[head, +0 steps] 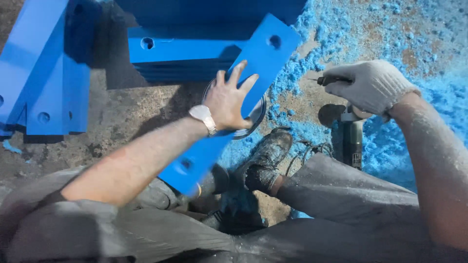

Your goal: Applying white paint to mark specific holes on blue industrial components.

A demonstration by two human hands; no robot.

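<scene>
One blue plank [229, 104], mid-frame, running diagonally over a round metal rim [257, 117] on the floor | looks rigid, flat, smooth-faced, probably light plastic; best gripped by its long edges | left hand [229, 100] bare, fingers spread, palm pressing plank | right hand [373, 85] gloved, upper right, fingers curled round dark tool handle [331, 79] | blue shavings [429, 58] around.

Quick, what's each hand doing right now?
Left hand: open, pressed flat on the blue plate.
Right hand: gloved, closed around a tool handle.
</scene>
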